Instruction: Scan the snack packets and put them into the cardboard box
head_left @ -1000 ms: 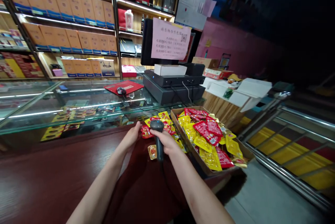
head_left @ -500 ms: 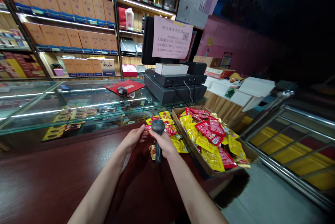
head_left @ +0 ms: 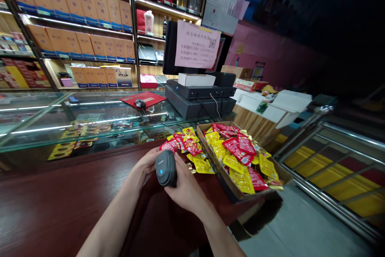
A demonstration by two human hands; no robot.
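My right hand (head_left: 185, 183) is wrapped round a dark grey handheld scanner (head_left: 166, 168) with a small blue light, its head raised toward me over the dark red counter. Just left of the scanner is my left hand (head_left: 148, 162), its fingers partly hidden behind the scanner head; a red packet (head_left: 169, 145) shows at its fingertips. Red and yellow packets (head_left: 192, 146) lie loose on the counter beyond the hands. To their right, a cardboard box (head_left: 221, 175) holds several more red and yellow packets.
A glass display case (head_left: 99, 108) spans the far side, with a mouse (head_left: 140, 104) on a red mat (head_left: 153, 98). Behind the packets stand a black cash register base (head_left: 198, 102) and a monitor bearing a pink sign (head_left: 197, 44). Metal railing (head_left: 345, 148) runs along the right.
The scanner has come nearer and to the left, its head now tilted toward me. My right hand moved with it. My left hand has shifted slightly left.
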